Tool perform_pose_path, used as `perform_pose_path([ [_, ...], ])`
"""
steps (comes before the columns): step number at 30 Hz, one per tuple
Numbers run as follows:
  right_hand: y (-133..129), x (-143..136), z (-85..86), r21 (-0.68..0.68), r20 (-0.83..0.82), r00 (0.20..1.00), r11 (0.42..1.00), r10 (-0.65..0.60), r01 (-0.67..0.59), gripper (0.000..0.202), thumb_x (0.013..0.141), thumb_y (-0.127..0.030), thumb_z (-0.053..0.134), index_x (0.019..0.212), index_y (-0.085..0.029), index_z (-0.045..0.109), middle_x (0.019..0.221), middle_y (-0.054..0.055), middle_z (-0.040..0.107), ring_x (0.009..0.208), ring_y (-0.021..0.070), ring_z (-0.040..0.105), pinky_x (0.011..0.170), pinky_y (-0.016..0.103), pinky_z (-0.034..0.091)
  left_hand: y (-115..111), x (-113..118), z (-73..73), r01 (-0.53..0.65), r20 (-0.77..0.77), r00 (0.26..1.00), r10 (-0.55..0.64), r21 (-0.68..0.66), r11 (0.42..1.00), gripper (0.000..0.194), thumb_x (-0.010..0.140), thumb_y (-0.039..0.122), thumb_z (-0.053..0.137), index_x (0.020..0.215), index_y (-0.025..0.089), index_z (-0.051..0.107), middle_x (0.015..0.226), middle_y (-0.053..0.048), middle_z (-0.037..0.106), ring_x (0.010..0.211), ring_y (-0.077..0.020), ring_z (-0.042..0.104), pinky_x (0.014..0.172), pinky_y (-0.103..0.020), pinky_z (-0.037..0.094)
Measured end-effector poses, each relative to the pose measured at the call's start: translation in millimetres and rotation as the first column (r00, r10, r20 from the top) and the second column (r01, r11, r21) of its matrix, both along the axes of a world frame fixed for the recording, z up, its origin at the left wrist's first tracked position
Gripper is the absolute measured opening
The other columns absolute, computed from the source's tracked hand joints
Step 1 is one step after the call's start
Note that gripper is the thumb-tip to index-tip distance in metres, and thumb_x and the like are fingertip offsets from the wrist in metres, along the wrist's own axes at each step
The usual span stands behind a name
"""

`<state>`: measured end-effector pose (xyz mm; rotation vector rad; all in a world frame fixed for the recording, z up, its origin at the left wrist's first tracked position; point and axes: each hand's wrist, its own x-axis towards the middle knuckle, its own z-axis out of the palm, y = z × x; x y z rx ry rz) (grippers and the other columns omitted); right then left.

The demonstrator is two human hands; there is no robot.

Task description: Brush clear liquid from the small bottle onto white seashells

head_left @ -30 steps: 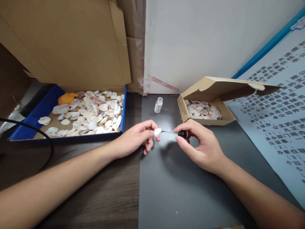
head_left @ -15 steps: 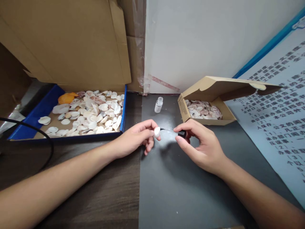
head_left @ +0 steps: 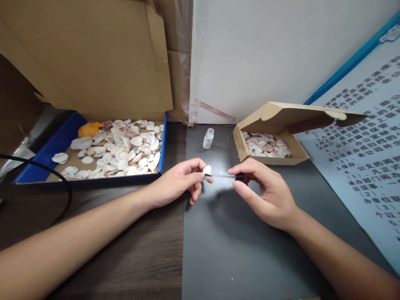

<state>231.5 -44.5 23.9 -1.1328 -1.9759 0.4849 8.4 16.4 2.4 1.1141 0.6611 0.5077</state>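
Observation:
Between thumb and fingers, my left hand (head_left: 187, 179) pinches a small white seashell (head_left: 207, 169). My right hand (head_left: 262, 187) grips the black cap of a small brush (head_left: 240, 177), whose thin clear stem points left. The dark brush tip lies against or just in front of the shell's lower edge. Behind both hands a small clear glass bottle (head_left: 208, 138) stands upright without a cap on the grey mat.
At the left, a blue-edged box (head_left: 90, 181) holds many pale shells and an orange one. A small cardboard box (head_left: 242, 143) with shells stands right, lid raised. A black cable (head_left: 67, 187) curves at far left; a printed sheet (head_left: 353, 146) lies right.
The brush has come down a little and turned level, its tip now at the shell's lower edge. The left hand has barely moved, still pinching the shell.

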Motion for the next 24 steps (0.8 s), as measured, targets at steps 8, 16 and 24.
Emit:
perform_pose_path([
  [8, 1.3, 2.7, -0.9, 0.007, 0.023, 0.993, 0.993, -0.117, 0.116, 0.012, 0.090, -0.017, 0.063, 0.101, -0.021, 0.064, 0.082, 0.000, 0.059, 0.062, 0.0119, 0.052, 0.061, 0.027, 0.045, 2.1, -1.0, -3.9, 0.011, 0.005, 1.000, -0.011, -0.007, 1.000, 0.021, 0.088, 0.035, 0.068, 0.090, 0.018, 0.055, 0.057, 0.007, 0.051, 0.046, -0.0062, 0.046, 0.045, -0.017, 0.045],
  [16, 0.5, 1.7, -0.8, -0.023, 0.026, 1.000, 1.000, 0.002, -0.001, 0.013, 0.094, -0.020, 0.060, 0.106, -0.022, 0.064, 0.082, 0.001, 0.061, 0.066, 0.0131, 0.055, 0.061, 0.026, 0.046, 3.1, 0.0, -2.5, 0.024, -0.010, 1.000, -0.024, 0.032, 0.999, 0.019, 0.088, 0.032, 0.067, 0.091, 0.018, 0.054, 0.054, 0.007, 0.051, 0.046, -0.0064, 0.046, 0.044, -0.016, 0.044],
  [24, 1.7, 2.8, -1.2, -0.010, 0.016, 1.000, 1.000, -0.025, 0.025, 0.013, 0.092, -0.017, 0.062, 0.104, -0.022, 0.064, 0.084, 0.001, 0.060, 0.065, 0.0120, 0.054, 0.061, 0.026, 0.045, 2.3, -0.7, -4.0, 0.014, -0.005, 1.000, -0.014, 0.042, 0.999, 0.019, 0.088, 0.032, 0.066, 0.091, 0.019, 0.053, 0.059, 0.007, 0.053, 0.048, -0.0066, 0.048, 0.046, -0.017, 0.045],
])
